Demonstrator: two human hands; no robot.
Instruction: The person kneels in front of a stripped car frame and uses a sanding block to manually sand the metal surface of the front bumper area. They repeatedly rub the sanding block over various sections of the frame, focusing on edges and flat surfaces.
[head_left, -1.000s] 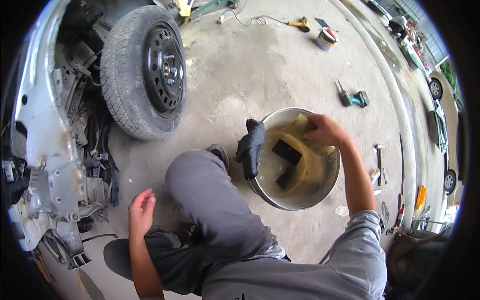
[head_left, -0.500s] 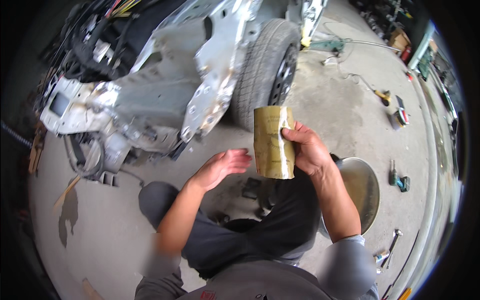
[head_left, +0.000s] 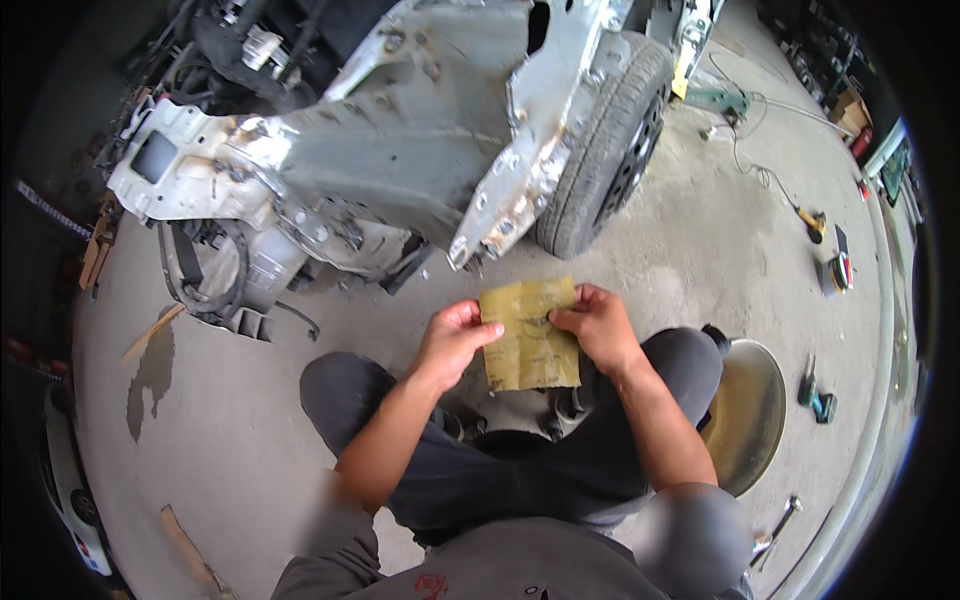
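Observation:
A creased, yellow-brown sandpaper sheet (head_left: 530, 345) with dark print on its visible side is stretched between my two hands, above my lap. My left hand (head_left: 458, 340) pinches its left edge, thumb on top. At the upper right edge, my right hand (head_left: 600, 325) grips it with thumb and bent fingers. The sheet's underside is hidden. Just beyond it stands the bare metal front of a car body (head_left: 400, 150), with a wheel and tyre (head_left: 610, 150) at its right.
A round metal basin (head_left: 768, 415) stands by my right knee. Farther right on the floor lie a cordless drill (head_left: 818, 398), a yellow power tool (head_left: 815, 225) and a hammer-like tool (head_left: 778, 530). A wooden strip (head_left: 152, 333) lies left. Loose car parts (head_left: 215, 275) hang low ahead.
My left hand has come over and taken hold of the sandpaper, which only my right hand held before. The sheet is lower, and the white stripe down it no longer shows. The view has shifted.

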